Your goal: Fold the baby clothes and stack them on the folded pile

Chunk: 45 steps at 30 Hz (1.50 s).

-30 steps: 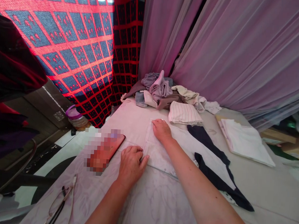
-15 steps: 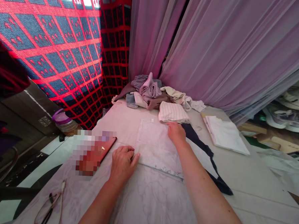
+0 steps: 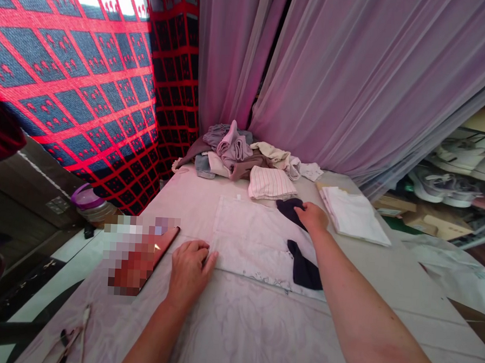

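A white garment with navy parts point(image 3: 251, 236) lies flat and partly folded on the light, patterned cover in front of me, small dark print running along its near edge. My left hand point(image 3: 189, 268) rests palm down at its left edge, thumb apart from the slightly curled fingers, holding nothing. At the far right side, my right hand point(image 3: 313, 219) pinches the navy part point(image 3: 292, 210) of the garment between thumb and fingers. Another navy piece point(image 3: 306, 269) is folded over onto the white cloth beside my right forearm.
Behind the garment sit a striped folded cloth point(image 3: 271, 183) and a heap of clothes point(image 3: 231, 151). Folded white cloth point(image 3: 354, 214) lies to the right. On the left are a partly pixelated, flat reddish object point(image 3: 157, 258) and glasses point(image 3: 69, 340). Curtains point(image 3: 332, 88) hang behind; shoes point(image 3: 445, 186) stand on a rack.
My right hand has moved right and taken hold of the navy part, folding some of it inward over the white cloth. My left hand stays at the left edge. The view has shifted slightly right.
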Available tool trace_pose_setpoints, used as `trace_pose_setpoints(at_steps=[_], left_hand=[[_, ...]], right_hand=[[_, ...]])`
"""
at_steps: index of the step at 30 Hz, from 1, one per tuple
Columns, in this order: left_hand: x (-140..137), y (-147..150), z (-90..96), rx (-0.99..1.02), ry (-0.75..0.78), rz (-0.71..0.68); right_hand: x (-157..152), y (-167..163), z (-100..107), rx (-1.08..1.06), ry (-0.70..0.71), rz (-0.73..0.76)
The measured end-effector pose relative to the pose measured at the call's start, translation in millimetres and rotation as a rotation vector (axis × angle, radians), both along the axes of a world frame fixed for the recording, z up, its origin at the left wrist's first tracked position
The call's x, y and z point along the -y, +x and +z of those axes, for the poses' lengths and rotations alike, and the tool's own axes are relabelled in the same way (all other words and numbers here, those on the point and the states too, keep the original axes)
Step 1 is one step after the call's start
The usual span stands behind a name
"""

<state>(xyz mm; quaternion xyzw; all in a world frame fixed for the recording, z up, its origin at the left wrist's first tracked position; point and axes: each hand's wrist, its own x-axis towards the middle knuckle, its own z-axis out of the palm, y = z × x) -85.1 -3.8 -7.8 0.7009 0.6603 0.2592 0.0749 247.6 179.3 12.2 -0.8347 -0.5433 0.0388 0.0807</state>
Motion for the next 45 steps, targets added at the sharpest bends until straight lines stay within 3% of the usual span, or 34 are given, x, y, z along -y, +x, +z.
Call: trace_pose_setpoints(at_steps=[5, 9, 12, 14, 16, 20, 26, 32, 35, 39, 45], left_hand=[[0, 1, -0.8, -0.008, 0.043, -0.002], [0, 1, -1.9, -0.003, 0.077, -0.005], [-1, 1, -2.9, -0.004, 0.083, -0.005], [-1, 1, -3.2, -0.002, 0.084, -0.005], [-1, 1, -3.1, -0.005, 0.084, 0.0], [-1, 1, -2.9, -0.01, 0.08, 0.003], [0, 2, -2.5, -0.007, 0.069, 0.004], [0, 2, -0.5, -0.005, 0.06, 0.028], [0, 1, -0.9, 0.014, 0.073, 0.025], [0, -1, -2.7, 0.041, 0.104, 0.027], [1, -1, -2.8, 0.056, 0.096, 0.033]], right_hand=[[6, 2, -11, 0.067, 0.111, 0.009], [12, -7, -8, 0.102, 0.23, 0.023], [16, -20, -6, 0.114, 0.377, 0.211], [18, -31, -7, 0.067, 0.332, 0.425], [18, -42, -11, 0.028, 0.229, 0.536], [15, -54, -13, 0.067, 0.127, 0.484], [27, -65, 1, 0.133, 0.016, 0.497], [70, -114, 19, -0.035, 0.169, 0.734], [88, -149, 17, -0.162, 0.081, 0.905], [96, -177, 9, -0.172, 0.04, 0.915], [92, -182, -3, -0.318, 0.101, 0.904]])
